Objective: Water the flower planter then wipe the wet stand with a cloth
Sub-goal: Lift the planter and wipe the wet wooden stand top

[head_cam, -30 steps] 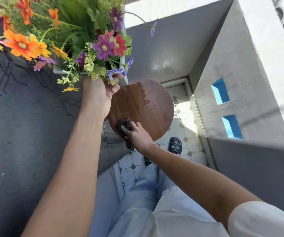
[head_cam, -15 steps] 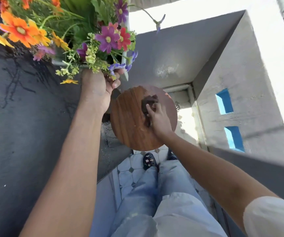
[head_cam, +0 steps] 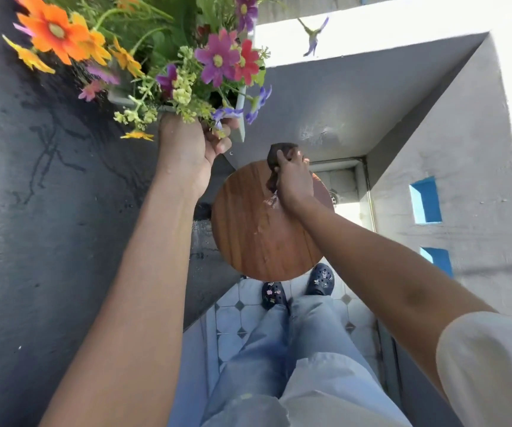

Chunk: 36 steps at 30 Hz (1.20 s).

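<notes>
Orange, yellow, magenta, red and violet-blue blossoms are seen among green leaves in a pale grey planter at eleven o'clock. The round stand is coloured warm reddish brown, with straight wood grain and a few pale glistening streaks. A dark brown cloth is seen at its twelve o'clock edge. The wall at nine o'clock is dark charcoal with black crack lines. White floor tiles are patterned with small grey diamonds. Navy clogs carry small coloured charms; the trousers are faded light blue, the sleeve cream. Bright blue openings are set in a light grey wall at three o'clock.
</notes>
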Motion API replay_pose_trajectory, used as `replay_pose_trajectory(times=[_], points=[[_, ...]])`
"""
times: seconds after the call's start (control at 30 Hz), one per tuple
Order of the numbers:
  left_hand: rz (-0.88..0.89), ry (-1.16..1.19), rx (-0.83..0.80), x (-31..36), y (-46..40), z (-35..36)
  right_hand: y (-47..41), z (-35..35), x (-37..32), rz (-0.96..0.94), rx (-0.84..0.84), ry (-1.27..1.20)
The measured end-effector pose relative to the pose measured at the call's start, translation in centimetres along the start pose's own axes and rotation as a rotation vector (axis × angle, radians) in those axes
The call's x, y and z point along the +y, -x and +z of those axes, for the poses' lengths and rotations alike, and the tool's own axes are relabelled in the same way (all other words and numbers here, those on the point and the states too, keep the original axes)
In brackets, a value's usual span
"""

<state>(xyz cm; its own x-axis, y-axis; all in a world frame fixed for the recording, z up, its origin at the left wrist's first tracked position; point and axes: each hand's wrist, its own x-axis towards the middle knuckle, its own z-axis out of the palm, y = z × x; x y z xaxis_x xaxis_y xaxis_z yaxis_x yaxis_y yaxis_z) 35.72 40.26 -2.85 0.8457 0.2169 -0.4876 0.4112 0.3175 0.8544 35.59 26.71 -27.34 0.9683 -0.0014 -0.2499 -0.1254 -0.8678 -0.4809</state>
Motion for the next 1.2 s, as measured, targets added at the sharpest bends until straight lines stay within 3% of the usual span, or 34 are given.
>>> replay_pose_trajectory(times=[0.07,0.2,0.27,0.37,0.47,0.53,0.67,0.8,0.87,0.93,1.1,1.2], points=[[0.002,-0.015,0.018,0.1,-0.3,0.0,1.6,1.2,-2.5,-0.096,-0.033,0.008],[0.002,-0.031,0.031,0.2,-0.5,0.2,6.3,4.7,-6.5,-0.576,-0.366,0.096],[0.0,-0.032,0.034,0.2,-0.6,0.3,6.0,5.1,-6.7,-0.75,-0.455,0.131],[-0.008,-0.02,0.028,0.2,-0.6,0.4,2.3,4.2,-4.8,-0.685,-0.339,0.13],[-0.011,-0.029,0.034,0.0,-0.6,0.0,-1.6,1.8,-2.0,-0.237,-0.09,-0.017],[-0.006,-0.055,0.023,-0.2,-0.5,-0.2,-1.9,1.5,-1.5,-0.115,-0.034,-0.063],[-0.012,-0.076,0.023,-0.8,0.2,-0.5,3.8,4.0,-3.4,-0.366,-0.112,0.014],[-0.037,-0.057,0.026,-1.8,0.8,-1.0,12.2,6.6,-3.4,-0.761,-0.373,0.069],[-0.055,-0.055,0.026,-2.3,1.1,-1.3,14.2,6.7,-1.8,-0.871,-0.439,0.101],[-0.071,-0.065,0.031,-2.9,1.7,-1.4,13.6,5.5,0.7,-0.814,-0.309,0.092],[-0.09,-0.092,0.041,-4.9,2.9,-2.1,5.5,0.1,5.4,-0.197,0.074,-0.003],[-0.108,-0.091,0.049,-6.1,3.7,-2.4,5.6,0.4,4.3,-0.106,0.088,0.004]])
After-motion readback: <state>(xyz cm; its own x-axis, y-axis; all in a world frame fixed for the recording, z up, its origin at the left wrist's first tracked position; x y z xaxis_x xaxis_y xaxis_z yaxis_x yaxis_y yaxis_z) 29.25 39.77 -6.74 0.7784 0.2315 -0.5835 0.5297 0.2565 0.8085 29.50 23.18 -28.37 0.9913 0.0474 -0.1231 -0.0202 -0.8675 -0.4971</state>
